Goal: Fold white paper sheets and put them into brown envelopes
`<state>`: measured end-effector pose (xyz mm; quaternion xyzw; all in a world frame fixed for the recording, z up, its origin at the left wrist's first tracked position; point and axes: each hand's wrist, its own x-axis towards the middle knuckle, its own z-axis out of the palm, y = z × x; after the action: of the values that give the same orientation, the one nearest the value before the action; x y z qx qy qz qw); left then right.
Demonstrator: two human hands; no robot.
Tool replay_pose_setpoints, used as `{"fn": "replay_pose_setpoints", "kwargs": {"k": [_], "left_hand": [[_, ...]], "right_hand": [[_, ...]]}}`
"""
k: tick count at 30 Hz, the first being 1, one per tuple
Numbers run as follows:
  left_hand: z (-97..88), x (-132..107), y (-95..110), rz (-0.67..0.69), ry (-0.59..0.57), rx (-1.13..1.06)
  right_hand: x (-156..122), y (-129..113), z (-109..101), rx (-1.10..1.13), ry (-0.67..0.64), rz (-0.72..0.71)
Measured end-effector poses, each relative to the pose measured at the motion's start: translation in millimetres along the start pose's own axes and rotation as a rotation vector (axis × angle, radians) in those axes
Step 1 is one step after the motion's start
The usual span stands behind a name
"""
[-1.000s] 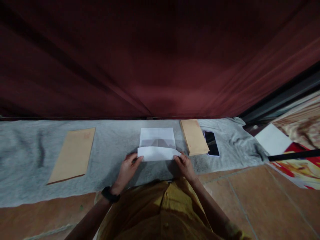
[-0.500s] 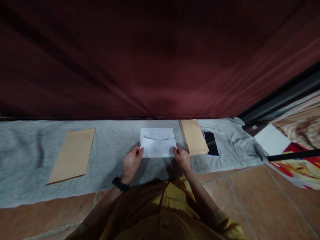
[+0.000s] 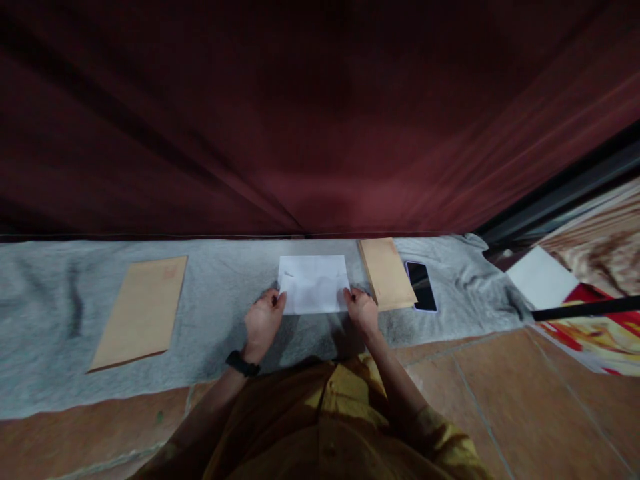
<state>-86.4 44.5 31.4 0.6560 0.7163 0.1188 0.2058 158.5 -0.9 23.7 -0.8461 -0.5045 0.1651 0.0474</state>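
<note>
A white sheet of paper (image 3: pixel 314 283), folded over on itself, is held flat just above the grey cloth in the middle. My left hand (image 3: pixel 263 321) pinches its near left corner between thumb and fingers. At the near right corner, my right hand (image 3: pixel 363 312) pinches it the same way. Close beyond my right hand lies a small stack of brown envelopes (image 3: pixel 387 272). A single brown envelope (image 3: pixel 143 310) rests on the cloth well to the left of my left hand.
The grey cloth (image 3: pixel 220 280) covers a long surface before a dark red curtain (image 3: pixel 320 147). A phone (image 3: pixel 421 287) lies partly beneath the envelopes' right side. Further right are a white sheet (image 3: pixel 543 281) and a red-and-yellow printed item (image 3: pixel 600 333). Brown floor tiles (image 3: pixel 450 393) show below.
The upper flap of the folded paper, bowed up with a visible gap before, now lies flatter against the sheet behind. Both hands keep their hold in nearly the same place.
</note>
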Motion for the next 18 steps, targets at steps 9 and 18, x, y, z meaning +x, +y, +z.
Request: {"fn": "replay_pose_setpoints", "kwargs": {"k": [9, 18], "left_hand": [[-0.6, 4, 6, -0.001, 0.016, 0.096], [7.5, -1, -14, 0.154, 0.155, -0.204]], "right_hand": [[2, -8, 3, -0.058, 0.054, 0.009], [4, -10, 3, -0.085, 0.067, -0.005]]}}
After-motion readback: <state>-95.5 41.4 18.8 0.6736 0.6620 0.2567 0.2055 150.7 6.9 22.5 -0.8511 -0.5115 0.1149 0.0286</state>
